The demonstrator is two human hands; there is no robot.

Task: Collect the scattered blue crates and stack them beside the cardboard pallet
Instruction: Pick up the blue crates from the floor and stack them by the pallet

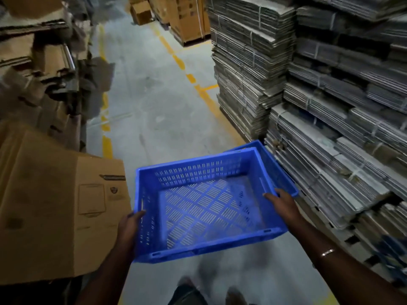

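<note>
I carry an empty blue crate (198, 249) with slotted walls and floor, held level above the concrete floor. My left hand (130, 227) grips its left wall, the thumb hooked over the rim. My right hand (284, 204) grips the right rim, thumb inside. Under and behind it a second blue crate (273, 166) shows at the right, its rim sticking out toward the cardboard stacks; whether it is nested in my hold or standing there I cannot tell. The tall pallet stack of bundled flat cardboard (330, 119) rises right beside the crates.
A large brown carton (61, 212) sits close at my left, with crumpled cardboard (44, 73) piled behind it. A concrete aisle (154, 95) with yellow lines runs ahead to brown boxes on pallets (187, 18). My feet (211, 291) show below.
</note>
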